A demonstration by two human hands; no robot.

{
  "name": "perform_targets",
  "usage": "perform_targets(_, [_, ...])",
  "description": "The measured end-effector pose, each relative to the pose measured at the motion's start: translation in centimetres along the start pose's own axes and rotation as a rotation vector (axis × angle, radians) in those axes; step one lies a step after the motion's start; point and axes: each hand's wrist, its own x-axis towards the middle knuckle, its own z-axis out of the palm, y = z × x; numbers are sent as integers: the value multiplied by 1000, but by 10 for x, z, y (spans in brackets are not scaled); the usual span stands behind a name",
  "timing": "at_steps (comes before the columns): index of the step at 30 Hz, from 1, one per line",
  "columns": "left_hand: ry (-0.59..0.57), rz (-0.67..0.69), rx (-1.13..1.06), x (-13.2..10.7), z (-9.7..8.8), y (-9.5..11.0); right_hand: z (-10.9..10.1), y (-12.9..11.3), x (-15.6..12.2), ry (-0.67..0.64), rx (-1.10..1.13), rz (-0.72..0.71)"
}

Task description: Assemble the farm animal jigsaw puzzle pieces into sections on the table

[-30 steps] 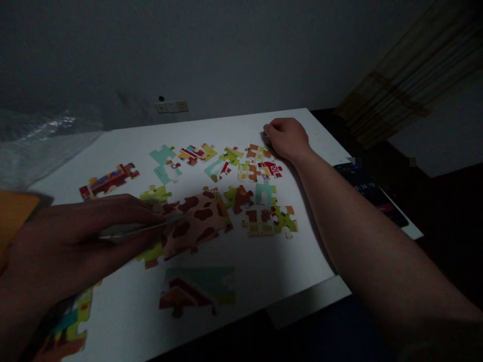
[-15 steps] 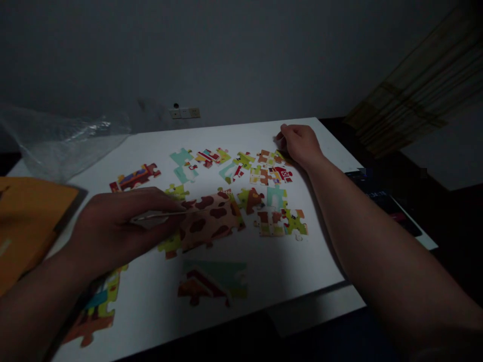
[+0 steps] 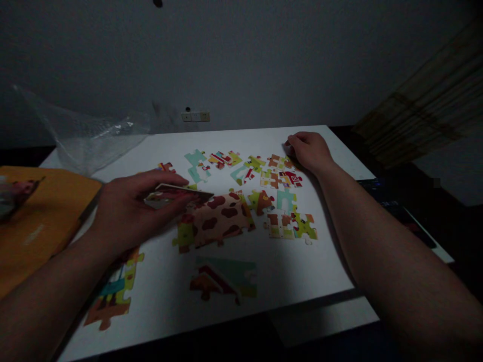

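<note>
Between thumb and fingers, my left hand (image 3: 139, 203) pinches a puzzle piece (image 3: 177, 190), seen nearly edge-on above the table. Just beyond and below it lies a joined puzzle section with brown cow spots (image 3: 222, 216). My right hand (image 3: 311, 151) rests curled on the table at the far right, beside several small puzzle pieces (image 3: 279, 163); whether its fingers hold anything is hidden. Nearer me lie a red and teal puzzle section (image 3: 226, 279) and, partly behind my left forearm, a tall section with a figure's legs (image 3: 113, 296).
An orange package (image 3: 45, 221) sits at the left, with a crumpled clear plastic bag (image 3: 98, 138) behind it. Dark objects (image 3: 400, 211) lie at the right edge of the white table (image 3: 302, 271). A wall with sockets (image 3: 195, 116) stands behind; a curtain (image 3: 411, 110) hangs at right.
My left hand has lifted slightly and tilted the puzzle piece, showing more of its face. My right hand stays in nearly the same place on the table. The whole view has shifted a little.
</note>
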Motion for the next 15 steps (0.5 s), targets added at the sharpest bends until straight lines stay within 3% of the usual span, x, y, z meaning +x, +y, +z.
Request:
perform_targets(3, [44,-164,-48,9,-1,-2,-3,-7,-3,-46,-139,-11])
perform_targets(9, [-52,-344,-209,30,-19,-13,-3,-9,-5,-60,-211,-28])
perform_targets(15, [-374,-429,-379,38,-30,-42,-5,-12,-8,-78,-252,3])
